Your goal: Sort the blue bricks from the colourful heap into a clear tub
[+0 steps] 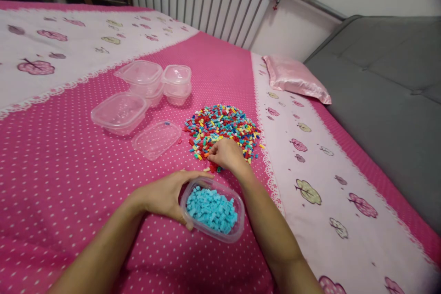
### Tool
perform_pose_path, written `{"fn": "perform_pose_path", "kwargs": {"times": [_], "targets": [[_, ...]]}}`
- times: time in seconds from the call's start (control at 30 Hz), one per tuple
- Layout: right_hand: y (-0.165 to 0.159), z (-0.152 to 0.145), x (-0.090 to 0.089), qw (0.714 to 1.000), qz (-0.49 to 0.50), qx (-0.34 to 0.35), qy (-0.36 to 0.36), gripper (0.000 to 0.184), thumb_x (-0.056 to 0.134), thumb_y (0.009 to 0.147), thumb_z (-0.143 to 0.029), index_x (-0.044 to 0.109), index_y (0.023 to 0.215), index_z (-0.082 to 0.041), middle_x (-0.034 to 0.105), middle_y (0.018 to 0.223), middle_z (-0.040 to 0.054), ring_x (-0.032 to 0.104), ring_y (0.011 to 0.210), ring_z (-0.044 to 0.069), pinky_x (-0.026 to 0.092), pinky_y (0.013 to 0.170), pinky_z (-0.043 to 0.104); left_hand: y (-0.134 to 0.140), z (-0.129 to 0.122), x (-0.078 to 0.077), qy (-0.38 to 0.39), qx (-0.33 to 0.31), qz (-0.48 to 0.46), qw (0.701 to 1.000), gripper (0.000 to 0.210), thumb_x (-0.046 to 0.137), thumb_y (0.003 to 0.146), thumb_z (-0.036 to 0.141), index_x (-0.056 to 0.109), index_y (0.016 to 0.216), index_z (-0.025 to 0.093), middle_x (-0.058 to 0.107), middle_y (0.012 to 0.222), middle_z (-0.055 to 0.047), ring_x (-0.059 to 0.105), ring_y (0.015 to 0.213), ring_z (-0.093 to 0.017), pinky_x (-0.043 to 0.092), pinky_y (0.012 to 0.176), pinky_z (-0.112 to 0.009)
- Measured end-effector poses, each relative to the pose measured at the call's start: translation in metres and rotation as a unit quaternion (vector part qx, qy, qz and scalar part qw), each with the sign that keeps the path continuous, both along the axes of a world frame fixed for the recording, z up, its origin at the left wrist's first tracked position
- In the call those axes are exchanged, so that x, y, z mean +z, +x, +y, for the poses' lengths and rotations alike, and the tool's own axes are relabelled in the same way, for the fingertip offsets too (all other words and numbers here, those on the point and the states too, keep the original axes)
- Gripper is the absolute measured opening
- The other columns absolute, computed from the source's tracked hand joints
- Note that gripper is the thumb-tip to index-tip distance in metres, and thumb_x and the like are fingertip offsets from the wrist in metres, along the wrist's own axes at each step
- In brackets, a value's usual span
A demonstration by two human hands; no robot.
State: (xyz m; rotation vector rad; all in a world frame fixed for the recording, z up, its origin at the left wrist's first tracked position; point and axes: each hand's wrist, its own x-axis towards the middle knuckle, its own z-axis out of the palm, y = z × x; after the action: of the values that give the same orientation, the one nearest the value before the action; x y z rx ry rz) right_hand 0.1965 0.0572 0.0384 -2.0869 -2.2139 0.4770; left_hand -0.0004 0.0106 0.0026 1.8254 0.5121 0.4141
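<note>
We have the heap of small coloured bricks (223, 121) just ahead of our right hand (227, 152), which reaches into its near edge. The fingers of that hand are drawn narrowly together at the tips among red and orange pieces; whether a piece is pinched there, we cannot tell. The heap mixes red, blue, yellow, green and white.

Between our forearms, nearer to us than the right hand, sits the clear plastic tub (237, 234), holding a layer of light blue bricks (212, 209). Our left hand (168, 195) is curved widely around its left end, one finger laid along the far rim and others at the near side.

Ahead of the left hand, to the left of the heap, a clear lid (157, 141) lies flat with a dark blue piece at its far edge. Beyond the lid and farther left we see a wide lidded container (119, 111), then a stack of containers (142, 76) and a smaller container (177, 83) beside it.

All of this rests on a pink dotted bedspread (165, 257). Well beyond our right hand, to the right, are a satin pillow (296, 78) and a grey headboard (389, 69); far ahead, a white radiator (203, 0) stands against the wall.
</note>
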Motion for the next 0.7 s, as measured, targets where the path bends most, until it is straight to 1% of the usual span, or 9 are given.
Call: {"fn": "perform_pose_path", "kwargs": {"times": [0.07, 0.13, 0.2, 0.27, 0.37, 0.43, 0.5, 0.6, 0.7], "targets": [[0.005, 0.002, -0.001, 0.999, 0.037, 0.005, -0.010, 0.011, 0.067, 0.071, -0.025, 0.077, 0.073, -0.021, 0.072, 0.071, 0.0046, 0.063, 0.066, 0.017, 0.039, 0.058, 0.025, 0.000, 0.000, 0.000, 0.003, 0.001, 0.003, 1.000, 0.094, 0.088, 0.048, 0.044, 0.049, 0.130, 0.020, 0.060, 0.129, -0.013, 0.057, 0.117, -0.029, 0.041, 0.102, -0.041], [0.012, 0.005, -0.002, 0.990, 0.134, 0.020, -0.039, 0.012, 0.068, 0.070, -0.026, 0.076, 0.071, -0.017, 0.070, 0.066, 0.0029, 0.059, 0.060, 0.014, 0.038, 0.057, 0.024, -0.001, 0.000, 0.000, 0.004, 0.003, 0.008, 1.000, 0.093, 0.088, 0.049, 0.044, 0.050, 0.129, 0.020, 0.060, 0.129, -0.013, 0.056, 0.117, -0.030, 0.041, 0.102, -0.042], [0.019, 0.008, -0.004, 0.952, 0.293, 0.028, -0.085, 0.015, 0.072, 0.069, -0.030, 0.074, 0.072, -0.015, 0.068, 0.066, 0.0005, 0.055, 0.057, 0.010, 0.038, 0.056, 0.022, -0.001, 0.000, -0.001, 0.002, 0.004, 0.008, 1.000, 0.094, 0.088, 0.048, 0.043, 0.049, 0.130, 0.020, 0.060, 0.129, -0.013, 0.056, 0.117, -0.030, 0.041, 0.102, -0.042], [0.023, 0.011, -0.004, 0.877, 0.459, 0.006, -0.139, 0.020, 0.075, 0.067, -0.033, 0.072, 0.074, -0.015, 0.065, 0.064, -0.0023, 0.049, 0.053, 0.006, 0.035, 0.050, 0.018, -0.001, -0.001, -0.001, -0.001, 0.006, 0.009, 1.000, 0.095, 0.089, 0.047, 0.042, 0.049, 0.130, 0.020, 0.060, 0.128, -0.013, 0.057, 0.117, -0.030, 0.041, 0.102, -0.043], [0.024, 0.015, -0.002, 0.726, 0.652, -0.061, -0.209, 0.021, 0.080, 0.064, -0.028, 0.066, 0.075, -0.016, 0.058, 0.062, -0.0049, 0.045, 0.050, 0.004, 0.029, 0.041, 0.013, -0.001, -0.001, -0.001, -0.002, 0.008, 0.010, 1.000, 0.093, 0.089, 0.047, 0.041, 0.050, 0.129, 0.020, 0.060, 0.128, -0.013, 0.057, 0.117, -0.030, 0.042, 0.102, -0.043], [0.023, 0.017, 0.001, 0.633, 0.727, -0.099, -0.245, 0.016, 0.077, 0.069, -0.020, 0.064, 0.076, -0.016, 0.061, 0.068, -0.0028, 0.052, 0.057, 0.004, 0.035, 0.042, 0.010, -0.001, -0.001, -0.001, 0.002, 0.009, 0.010, 1.000, 0.093, 0.089, 0.047, 0.041, 0.050, 0.129, 0.020, 0.061, 0.128, -0.013, 0.057, 0.116, -0.030, 0.042, 0.102, -0.042], [0.021, 0.019, 0.004, 0.569, 0.762, -0.135, -0.278, 0.007, 0.068, 0.078, -0.017, 0.062, 0.077, -0.015, 0.064, 0.075, 0.0007, 0.059, 0.068, 0.006, 0.043, 0.048, 0.009, -0.001, -0.001, -0.001, 0.009, 0.012, 0.011, 1.000, 0.093, 0.089, 0.047, 0.042, 0.051, 0.129, 0.020, 0.061, 0.127, -0.012, 0.057, 0.116, -0.030, 0.042, 0.101, -0.042], [0.019, 0.021, 0.006, 0.533, 0.779, -0.169, -0.285, 0.013, 0.057, 0.088, -0.018, 0.060, 0.075, -0.015, 0.066, 0.078, 0.0030, 0.063, 0.078, 0.009, 0.050, 0.057, 0.011, -0.001, -0.001, -0.002, 0.017, 0.013, 0.003, 1.000, 0.093, 0.088, 0.048, 0.044, 0.051, 0.129, 0.021, 0.061, 0.127, -0.012, 0.058, 0.115, -0.029, 0.043, 0.100, -0.042], [0.019, 0.021, 0.004, 0.567, 0.765, -0.169, -0.254, 0.016, 0.058, 0.087, -0.023, 0.059, 0.073, -0.015, 0.064, 0.072, 0.0014, 0.062, 0.070, 0.008, 0.051, 0.057, 0.013, -0.001, -0.001, -0.003, 0.015, 0.011, -0.005, 1.000, 0.092, 0.088, 0.048, 0.045, 0.051, 0.129, 0.021, 0.061, 0.127, -0.012, 0.058, 0.115, -0.029, 0.043, 0.100, -0.042]]}}
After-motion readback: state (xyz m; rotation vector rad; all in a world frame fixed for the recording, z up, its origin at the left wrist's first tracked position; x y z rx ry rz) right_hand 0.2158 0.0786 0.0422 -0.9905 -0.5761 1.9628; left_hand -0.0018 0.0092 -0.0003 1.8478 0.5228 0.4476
